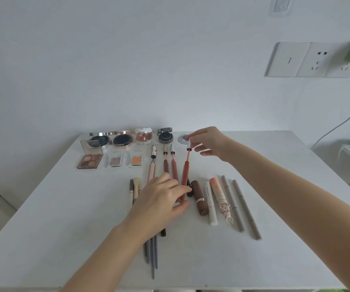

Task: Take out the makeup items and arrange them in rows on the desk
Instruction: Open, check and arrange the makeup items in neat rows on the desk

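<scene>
Holding, apparently uncapped, 1 lip gloss [185,178] between left hand [161,199] and right hand [206,142].

So the count on the desk [275,157]: four round compacts [122,140] along the back, all flipped open. Three eyeshadow palettes [90,160] in front of those, one four-colour and two small singles. Three lip glosses [173,165] with wands pulled out, plus one patterned tube [153,152] opened the same way. One brown lipstick [199,197], one white tube [211,203], one pink bunny tube [220,197]. Two grey pencils [246,209] on the right. The bunch under the hand I can't count properly, at least three more pencils there.
</scene>
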